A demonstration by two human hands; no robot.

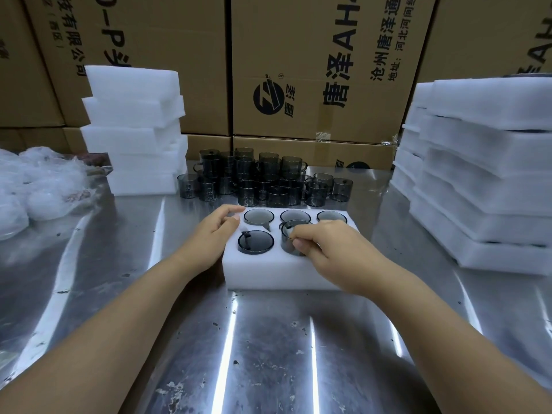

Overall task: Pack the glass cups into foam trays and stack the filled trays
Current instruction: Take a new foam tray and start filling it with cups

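Boxes (313, 70) back the steel table (268, 339). A left foam stack (134, 130) and a right foam stack (484, 174) stand at its side edges, with crowded, uncountable loose cups (263, 177) between. The central foam tray (268, 270) shows five seated cups (256, 242). The right hand (334, 246) pinches the front-middle cup (287, 239). The left hand (212, 237), loosely curled, touches the tray's left edge.

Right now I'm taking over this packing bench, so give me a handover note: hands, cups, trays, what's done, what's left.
Left hand rests on the foam tray's left edge. Right hand: fingers pinch a cup, half seated in the front middle slot.
Done: three back-row cups and the front-left cup seated.
Left: seat this cup; front-right slot is hidden. Loose cups wait behind; spare foam left, stacked trays right.
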